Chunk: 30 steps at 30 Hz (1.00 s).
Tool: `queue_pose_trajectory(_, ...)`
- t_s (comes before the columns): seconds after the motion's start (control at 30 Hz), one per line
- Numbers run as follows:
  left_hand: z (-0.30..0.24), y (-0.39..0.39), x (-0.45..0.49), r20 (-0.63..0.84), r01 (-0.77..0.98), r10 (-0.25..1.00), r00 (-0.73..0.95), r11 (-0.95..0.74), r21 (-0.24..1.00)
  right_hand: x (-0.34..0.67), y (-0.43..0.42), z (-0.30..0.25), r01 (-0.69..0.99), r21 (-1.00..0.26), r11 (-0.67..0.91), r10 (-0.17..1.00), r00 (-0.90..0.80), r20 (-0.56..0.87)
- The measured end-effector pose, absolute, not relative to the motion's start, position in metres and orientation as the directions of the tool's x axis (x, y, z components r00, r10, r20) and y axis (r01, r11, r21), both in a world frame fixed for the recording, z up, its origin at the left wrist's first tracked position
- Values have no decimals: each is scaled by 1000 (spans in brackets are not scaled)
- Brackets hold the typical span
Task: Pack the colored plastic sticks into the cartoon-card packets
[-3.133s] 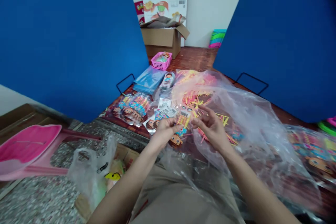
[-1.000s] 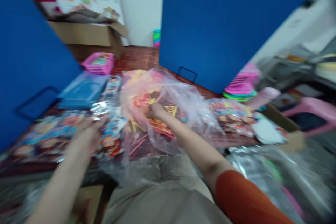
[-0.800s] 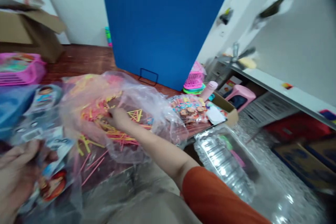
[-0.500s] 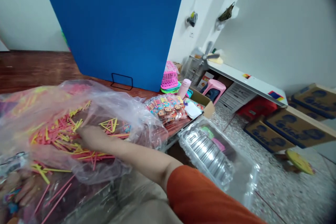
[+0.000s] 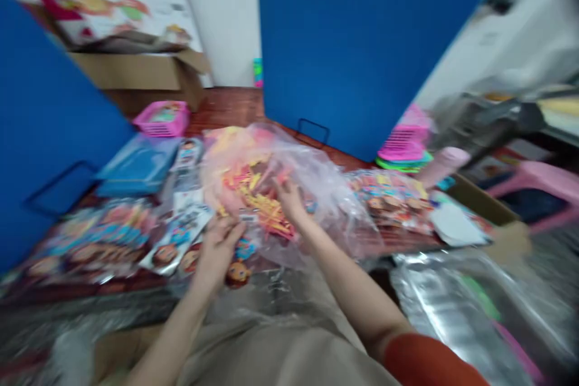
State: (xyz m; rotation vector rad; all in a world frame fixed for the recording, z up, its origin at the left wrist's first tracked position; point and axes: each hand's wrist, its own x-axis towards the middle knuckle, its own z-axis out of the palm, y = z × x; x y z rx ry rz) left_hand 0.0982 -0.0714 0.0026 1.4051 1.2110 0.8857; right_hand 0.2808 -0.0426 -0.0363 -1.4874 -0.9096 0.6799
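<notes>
The picture is smeared by motion. My left hand (image 5: pixel 218 248) is closed round a small printed packet with a cartoon head (image 5: pixel 238 269), held over the low wooden table (image 5: pixel 235 110). My right hand (image 5: pixel 289 198) reaches into a big clear plastic bag (image 5: pixel 316 187) of pink and yellow sticks (image 5: pixel 260 196), fingers among the sticks; what they grip is too blurred to see. Filled cartoon packets (image 5: pixel 104 235) lie in a row to the left.
Blue screens (image 5: pixel 344 42) stand behind and to the left. A pink basket (image 5: pixel 163 118), blue sheets (image 5: pixel 138 164) and a cardboard box (image 5: pixel 140 72) lie at the back left. More packets (image 5: pixel 393 199), stacked baskets (image 5: pixel 404 145), a pink stool (image 5: pixel 540 187) and clear plastic packaging (image 5: pixel 456 307) are to the right.
The view has swung from the right side of the room back left to the table. My left hand with the packet has come back into view near the bag; my right hand stays in the sticks.
</notes>
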Motion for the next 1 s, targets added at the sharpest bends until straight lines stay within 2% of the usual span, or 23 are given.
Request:
queue_pose_trajectory(0.03, 2, -73, 99, -105, 132, 966, 235, 75, 988, 281, -44, -38, -38, -998, 59, 868, 496, 32)
queue_pose_trajectory(0.1, -1, -76, 100, -144, 34, 952, 271, 140, 990, 281, -47, -38, -337, -938, 78, 909, 410, -72)
queue_pose_trajectory(0.13, -3, -78, 101, -145, 5, 950, 278, 149, 989, 280, -50, -36, -437, -896, 81, 918, 382, -104)
queue_pose_trajectory(0.2, -8, -82, 103, -154, -36, 945, 287, 171, 985, 277, -59, -27, -520, -844, 128, 920, 380, -94)
queue_pose_trajectory(0.3, -15, -86, 105, -187, -84, 938, 292, 220, 972, 273, -70, -10, -439, -859, 263, 889, 455, 39)
queue_pose_trajectory(0.37, -18, -87, 107, -212, -94, 934, 289, 248, 964, 273, -73, -2, -246, -915, 321, 855, 491, 168)
queue_pose_trajectory(0.47, -20, -87, 107, -211, -101, 940, 269, 245, 964, 277, -72, -4, 145, -955, 258, 860, 416, 296)
queue_pose_trajectory(0.53, -20, -87, 106, -193, -106, 950, 244, 224, 969, 278, -71, -12, 267, -941, 207, 871, 387, 301)
queue_pose_trajectory(0.57, -21, -87, 105, -187, -103, 954, 233, 215, 971, 278, -70, -16, 241, -950, 201, 869, 404, 286)
queue_pose_trajectory(0.63, -21, -87, 104, -180, -82, 957, 228, 203, 976, 277, -69, -20, 48, -973, 227, 857, 464, 222)
queue_pose_trajectory(0.7, -20, -87, 104, -181, -67, 953, 244, 202, 977, 273, -70, -16, -192, -945, 266, 855, 499, 140)
queue_pose_trajectory(0.77, -19, -88, 105, -189, -69, 946, 262, 214, 974, 269, -72, -5, -327, -896, 302, 857, 504, 105)
queue_pose_trajectory(0.87, -17, -90, 107, -221, -89, 938, 267, 252, 964, 264, -78, 15, -372, -854, 362, 858, 491, 150)
queue_pose_trajectory(1.0, -17, -91, 109, -274, -93, 925, 265, 307, 947, 255, -86, 26, -313, -882, 353, 883, 422, 204)
